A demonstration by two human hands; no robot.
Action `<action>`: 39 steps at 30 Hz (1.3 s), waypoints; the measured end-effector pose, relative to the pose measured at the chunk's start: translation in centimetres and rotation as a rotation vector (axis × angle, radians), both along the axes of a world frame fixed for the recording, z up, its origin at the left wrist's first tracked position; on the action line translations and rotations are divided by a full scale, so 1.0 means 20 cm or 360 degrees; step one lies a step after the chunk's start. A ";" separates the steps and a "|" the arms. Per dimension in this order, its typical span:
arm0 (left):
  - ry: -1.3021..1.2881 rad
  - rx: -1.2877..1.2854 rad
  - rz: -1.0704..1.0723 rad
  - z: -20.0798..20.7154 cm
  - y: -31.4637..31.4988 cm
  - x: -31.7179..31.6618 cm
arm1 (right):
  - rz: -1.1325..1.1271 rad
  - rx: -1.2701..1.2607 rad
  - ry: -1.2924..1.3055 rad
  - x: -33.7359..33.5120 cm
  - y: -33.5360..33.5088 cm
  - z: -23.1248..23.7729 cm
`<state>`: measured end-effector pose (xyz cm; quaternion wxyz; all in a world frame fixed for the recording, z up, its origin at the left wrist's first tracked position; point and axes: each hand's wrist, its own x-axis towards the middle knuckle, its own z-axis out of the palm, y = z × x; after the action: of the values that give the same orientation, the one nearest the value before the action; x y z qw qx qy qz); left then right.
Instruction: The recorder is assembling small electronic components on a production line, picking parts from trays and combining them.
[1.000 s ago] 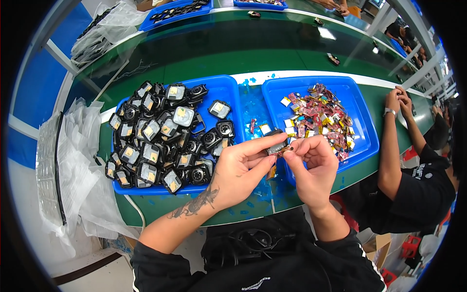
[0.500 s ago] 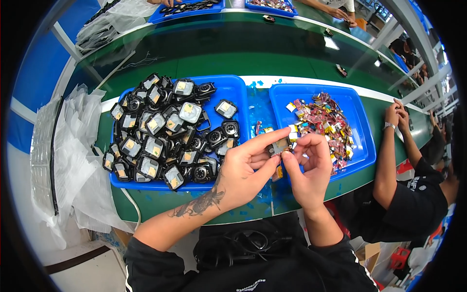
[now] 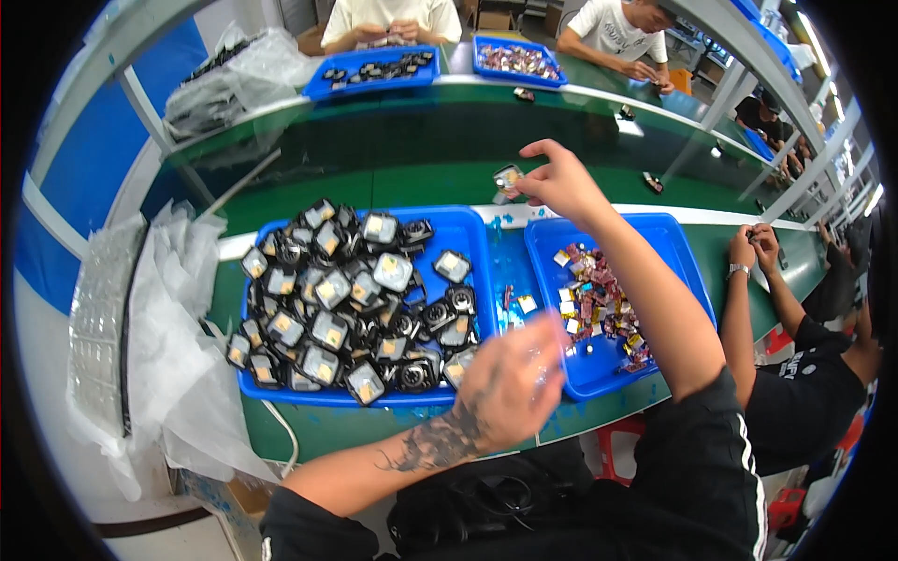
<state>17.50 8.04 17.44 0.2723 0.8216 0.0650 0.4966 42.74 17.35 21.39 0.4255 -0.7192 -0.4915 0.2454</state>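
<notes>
1. Right hand (image 3: 561,182) reaches out over the green conveyor belt (image 3: 412,178), fingertips pinched narrow on a small square black-and-silver part (image 3: 508,179), held beyond the far rim of the blue plastic trays.
2. Left hand (image 3: 510,383) hovers above the near edge of the left blue tray (image 3: 468,234), which is heaped with like black parts (image 3: 337,309); motion blur hides how its fingers sit, so I cannot tell.
3. Judged: keep the pinch light and the part level, clear of the tray rim.
4. Small coloured pieces (image 3: 599,299) in the right blue tray (image 3: 687,271) are too fine to identify.
</notes>
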 end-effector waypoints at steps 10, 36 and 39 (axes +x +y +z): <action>-0.0091 0.0855 -0.0218 -0.04 -0.06 -0.02 | -0.0168 -0.0078 -0.0729 0.11 0.21 -0.19; 0.0014 -0.0919 -0.0162 0.05 0.15 -0.02 | 0.0343 0.0110 0.1213 -0.46 -0.77 0.00; -0.0087 -0.1188 -0.0385 0.05 0.13 0.00 | 0.0356 0.0060 0.1468 -0.49 -0.80 -0.07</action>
<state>17.56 10.72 18.49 0.6105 0.6544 0.1365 0.4248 32.92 1.40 19.91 0.5833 -0.4698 -0.3302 0.5745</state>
